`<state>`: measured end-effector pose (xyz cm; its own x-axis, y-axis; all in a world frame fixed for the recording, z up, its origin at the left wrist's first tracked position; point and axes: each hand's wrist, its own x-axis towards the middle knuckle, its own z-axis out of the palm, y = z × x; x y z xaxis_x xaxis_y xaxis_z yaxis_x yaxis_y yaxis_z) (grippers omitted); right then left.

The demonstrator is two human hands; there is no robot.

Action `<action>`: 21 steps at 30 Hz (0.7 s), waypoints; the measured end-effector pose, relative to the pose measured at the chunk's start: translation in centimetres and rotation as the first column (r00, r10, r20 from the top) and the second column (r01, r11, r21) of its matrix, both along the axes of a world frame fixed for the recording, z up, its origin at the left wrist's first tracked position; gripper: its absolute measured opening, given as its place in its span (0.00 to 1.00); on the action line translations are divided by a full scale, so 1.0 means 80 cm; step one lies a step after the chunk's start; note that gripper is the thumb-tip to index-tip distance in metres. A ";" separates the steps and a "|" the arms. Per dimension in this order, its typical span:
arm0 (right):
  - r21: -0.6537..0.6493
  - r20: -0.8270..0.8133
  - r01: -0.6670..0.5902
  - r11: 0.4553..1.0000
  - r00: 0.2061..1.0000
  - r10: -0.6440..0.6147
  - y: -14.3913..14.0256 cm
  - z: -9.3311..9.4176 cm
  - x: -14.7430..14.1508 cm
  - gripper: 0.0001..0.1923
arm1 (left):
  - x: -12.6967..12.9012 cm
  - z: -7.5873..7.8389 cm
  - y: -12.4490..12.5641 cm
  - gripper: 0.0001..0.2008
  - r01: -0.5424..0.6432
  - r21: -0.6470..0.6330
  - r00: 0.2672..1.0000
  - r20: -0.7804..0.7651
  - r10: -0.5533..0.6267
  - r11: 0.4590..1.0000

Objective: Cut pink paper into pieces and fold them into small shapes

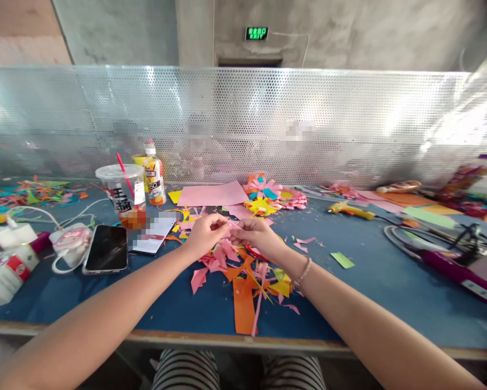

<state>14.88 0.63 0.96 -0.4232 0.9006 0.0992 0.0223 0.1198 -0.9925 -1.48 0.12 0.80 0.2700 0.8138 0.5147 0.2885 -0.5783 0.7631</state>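
Over the middle of the table, my left hand [206, 237] and my right hand [258, 236] meet with fingertips pinched. Between them is a small piece of pink paper [229, 229], mostly covered by the fingers. Pink paper scraps [219, 257] lie directly below, mixed with orange paper [243, 306] and yellow pieces [283, 284]. Something red and curved [256, 253] shows under my right hand, its kind hidden. Just beyond the hands are a pink paper sheet [213, 194], a yellow paper flower [263, 206] and a pink paper flower [263, 187].
On the left stand a plastic cup [123, 189] with a straw and a drink bottle [154, 179], near two phones [105, 249]. A yellow glue gun [351, 210], its cable and a purple power strip [458, 273] lie right. A perforated metal screen [243, 124] closes the back.
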 end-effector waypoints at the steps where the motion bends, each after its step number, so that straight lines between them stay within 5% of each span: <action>1: -0.011 -0.013 0.001 1.000 1.000 -0.001 0.000 0.000 0.000 0.14 | 0.000 0.000 0.000 0.08 0.003 -0.015 1.000 0.008 -0.003 1.000; 9: 0.074 0.022 0.013 0.997 1.000 -0.015 0.001 0.003 0.001 0.14 | 0.002 0.003 -0.001 0.07 -0.044 -0.087 0.997 0.057 0.049 0.995; 13: 0.298 0.201 0.043 0.954 0.974 -0.107 0.001 0.003 0.001 0.11 | 0.001 0.000 0.003 0.08 -0.016 -0.165 0.994 0.101 0.033 0.986; 15: 0.530 0.270 0.063 0.846 0.933 -0.238 0.001 0.002 0.001 0.10 | 0.000 -0.001 0.005 0.09 -0.006 -0.220 0.988 0.150 0.040 0.975; 17: 0.730 0.276 0.057 0.681 0.887 -0.370 0.001 0.002 0.003 0.11 | -0.001 -0.001 0.005 0.10 -0.011 -0.272 0.975 0.211 0.071 0.962; 19: 0.837 0.254 0.035 0.546 0.859 -0.445 0.001 0.001 0.005 0.11 | 0.000 -0.001 0.005 0.10 -0.008 -0.318 0.958 0.271 0.099 0.948; 21: 0.883 0.232 0.014 0.469 0.855 -0.464 0.001 0.001 0.007 0.11 | 0.001 -0.001 0.004 0.10 0.030 -0.359 0.939 0.331 0.097 0.933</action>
<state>15.42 0.71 1.08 -0.4004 0.5436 0.7377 0.5353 0.7922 -0.2932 -1.39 0.44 0.73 0.1013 0.9638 0.2467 -0.0085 -0.2471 0.9689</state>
